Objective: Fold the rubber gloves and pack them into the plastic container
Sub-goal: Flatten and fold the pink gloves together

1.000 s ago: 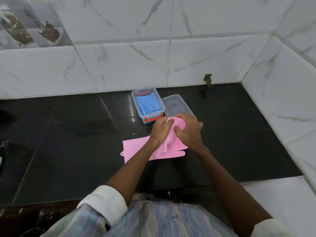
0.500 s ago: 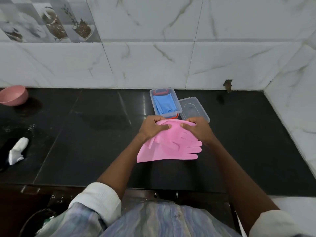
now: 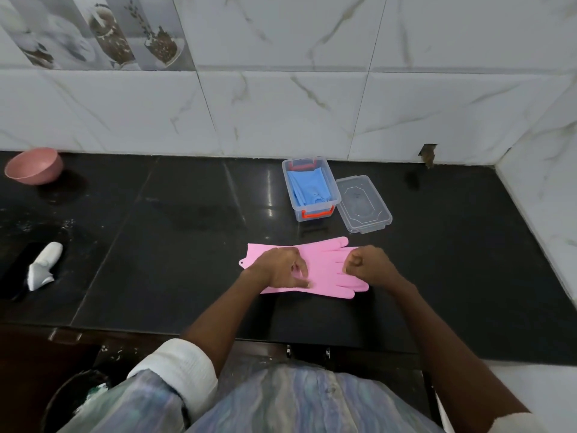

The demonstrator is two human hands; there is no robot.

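Observation:
A pink rubber glove (image 3: 324,264) lies flat on the black counter, cuff to the left and fingers to the right. My left hand (image 3: 282,268) presses down on its cuff half with the fingers spread. My right hand (image 3: 365,265) rests on the glove's fingers, curled into a loose fist; whether it pinches the rubber I cannot tell. Behind the glove stands the clear plastic container (image 3: 312,214) with orange clips, holding folded blue gloves (image 3: 307,187). Its clear lid (image 3: 363,203) lies just to its right.
A pink bowl (image 3: 32,165) sits at the far left by the wall. A white crumpled item (image 3: 43,273) lies on a dark patch at the left. The tiled wall (image 3: 312,104) runs behind, and a side wall (image 3: 543,198) closes the right.
The glove was bunched and lifted between both hands; now it lies spread flat on the counter with both hands on top. The view has shifted left, showing the bowl.

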